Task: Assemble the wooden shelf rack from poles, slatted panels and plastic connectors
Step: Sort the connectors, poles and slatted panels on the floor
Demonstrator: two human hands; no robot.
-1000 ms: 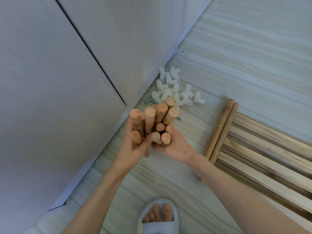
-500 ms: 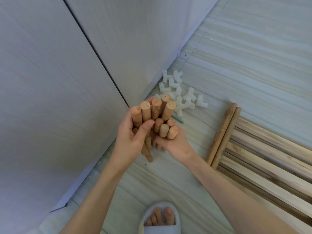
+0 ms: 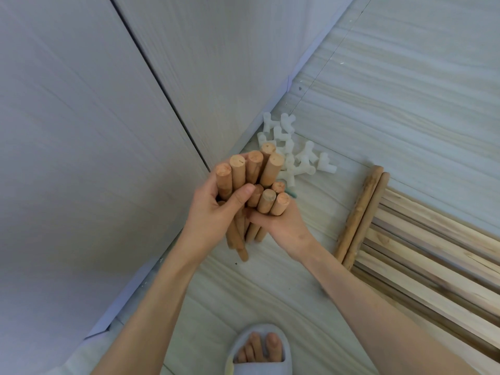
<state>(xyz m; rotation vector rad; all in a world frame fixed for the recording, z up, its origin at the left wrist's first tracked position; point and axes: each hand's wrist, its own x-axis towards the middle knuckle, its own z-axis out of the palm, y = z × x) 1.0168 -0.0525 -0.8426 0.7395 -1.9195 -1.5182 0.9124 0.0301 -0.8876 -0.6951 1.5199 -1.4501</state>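
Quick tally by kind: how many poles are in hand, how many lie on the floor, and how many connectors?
Short poles, gripped in the left hand and right hand: at least 9 ends visible
Long poles on the floor: 2
White connectors: heaped, partly hidden, cannot count
Total counted: 11 poles

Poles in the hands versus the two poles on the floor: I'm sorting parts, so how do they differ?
The held poles are a bundle, gripped by the left hand and right hand, ends pointing up at the camera; the floor poles are a pair lying flat beside the slatted panels. The floor poles look longer, though the view foreshortens the held ones. Both sets are round, bare wood.
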